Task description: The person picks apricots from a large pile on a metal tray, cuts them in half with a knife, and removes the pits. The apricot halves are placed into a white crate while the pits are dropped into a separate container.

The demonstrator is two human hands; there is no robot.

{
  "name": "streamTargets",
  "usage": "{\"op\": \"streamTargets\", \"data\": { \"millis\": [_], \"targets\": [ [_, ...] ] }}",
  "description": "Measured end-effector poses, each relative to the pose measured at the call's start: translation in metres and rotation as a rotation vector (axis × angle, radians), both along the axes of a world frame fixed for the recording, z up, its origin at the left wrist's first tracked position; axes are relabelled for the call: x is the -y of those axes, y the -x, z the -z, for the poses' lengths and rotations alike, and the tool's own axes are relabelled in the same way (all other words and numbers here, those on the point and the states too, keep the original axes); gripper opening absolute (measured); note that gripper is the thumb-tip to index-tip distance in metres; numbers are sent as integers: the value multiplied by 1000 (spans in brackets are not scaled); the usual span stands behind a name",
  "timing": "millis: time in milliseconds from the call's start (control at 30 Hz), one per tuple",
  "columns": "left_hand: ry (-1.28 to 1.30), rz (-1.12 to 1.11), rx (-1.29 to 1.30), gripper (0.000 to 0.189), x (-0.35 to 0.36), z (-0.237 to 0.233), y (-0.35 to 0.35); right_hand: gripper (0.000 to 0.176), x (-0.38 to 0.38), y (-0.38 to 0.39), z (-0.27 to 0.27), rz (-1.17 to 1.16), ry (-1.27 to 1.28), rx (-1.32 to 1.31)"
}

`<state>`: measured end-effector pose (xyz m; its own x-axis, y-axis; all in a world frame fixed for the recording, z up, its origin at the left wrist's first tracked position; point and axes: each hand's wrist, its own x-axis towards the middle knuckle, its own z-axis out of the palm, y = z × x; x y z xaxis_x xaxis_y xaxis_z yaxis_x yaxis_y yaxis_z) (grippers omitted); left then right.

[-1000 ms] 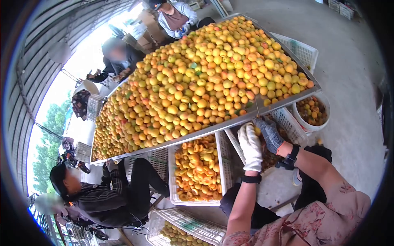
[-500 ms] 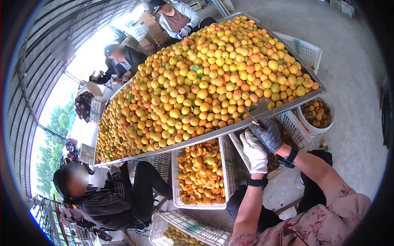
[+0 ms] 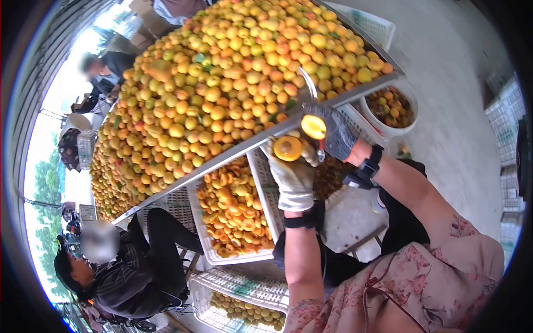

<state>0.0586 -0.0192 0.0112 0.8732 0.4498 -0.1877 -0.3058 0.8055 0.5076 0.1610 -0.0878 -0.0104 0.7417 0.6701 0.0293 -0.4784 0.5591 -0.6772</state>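
My left hand (image 3: 293, 180), in a white glove, is closed around an apricot half (image 3: 287, 148) with its brown stone showing. Just right of it, my right hand (image 3: 340, 133), in a grey glove, grips a curved knife (image 3: 311, 84). Its blade points up over the table edge, and a red part of the handle shows below the fingers. A second apricot half (image 3: 313, 126), cut face up and without a stone, is held against the same hand. Whole apricots (image 3: 222, 83) are heaped on the metal-edged table (image 3: 244, 145) beyond both hands.
A white crate (image 3: 266, 194) of apricot halves stands left of my hands, with another crate (image 3: 239, 286) of small fruit below. Right of the table is a white bucket (image 3: 413, 91) of darker fruit. Co-workers (image 3: 125, 261) sit along the left side.
My hands, close together before, have moved apart, and two apricot halves now show in them. The knife blade has come into clear sight. The whole view has shifted.
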Motion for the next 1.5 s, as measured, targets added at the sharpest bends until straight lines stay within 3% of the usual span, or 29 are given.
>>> {"op": "streamTargets", "data": {
  "millis": [33, 133, 167, 267, 300, 333, 433, 533, 600, 733, 800, 833, 933, 1067, 1133, 1200, 1267, 1333, 1433, 1500],
  "targets": [
    [-87, -16, 25, 58, 3, -8, 4, 25, 6, -3, -7, -116, -80, -183],
    [-59, -28, 73, 63, 4, -6, 14, 20, 7, 7, -26, -130, 31, -106],
    [-87, -46, 78, 63, 2, -2, 18, 19, 6, 2, -19, -257, -31, -204],
    [-104, -118, 61, 60, 1, -2, 28, 22, 0, 9, -20, -199, 2, -209],
    [-99, -131, 90, 56, 1, -3, 33, 24, -3, 17, -22, -73, 80, -39],
    [-97, -133, 94, 56, 0, -5, 35, 24, -3, 17, -23, -75, 82, -35],
    [27, -163, 38, 55, -1, -17, 47, 26, -4, 20, -24, -158, 140, -89],
    [-19, -133, 100, 49, -14, 3, 57, 26, -4, 25, -31, -272, 267, 23],
    [-63, -156, 77, 47, -15, 12, 59, 25, -8, 34, -39, -277, 156, -229],
    [-26, -301, -85, 45, 0, 1, 54, 22, -20, 40, -39, -192, -182, -340],
    [-42, -295, 2, 45, 0, -4, 55, 24, -25, 45, -41, -155, -154, -297],
    [-34, -277, -29, 46, 1, -7, 57, 25, -32, 50, -45, 77, -51, -56],
    [10, -303, -59, 45, 6, -9, 52, 26, -34, 42, -46, 159, -3, 22],
    [73, -263, 69, 35, 7, 2, 46, 24, -42, 41, -45, 69, -89, -126],
    [58, -178, 171, 31, 5, 7, 48, 27, -48, 41, -43, 255, -52, -59],
    [25, -335, 31, 30, 7, 8, 42, 29, -50, 38, -39, 306, -41, -27],
    [-21, -321, 65, 33, 10, 11, 39, 30, -51, 35, -32, 317, -33, 4],
    [-75, -441, -135, 36, 19, -2, 34, 29, -53, 35, -32, 364, -10, 45],
    [-104, -505, -179, 39, 22, -8, 24, 29, -44, 35, -55, 153, -80, -355],
    [-145, -455, -226, 37, 20, -9, 23, 27, -43, 23, -50, 67, -149, -328]
  ]
}}
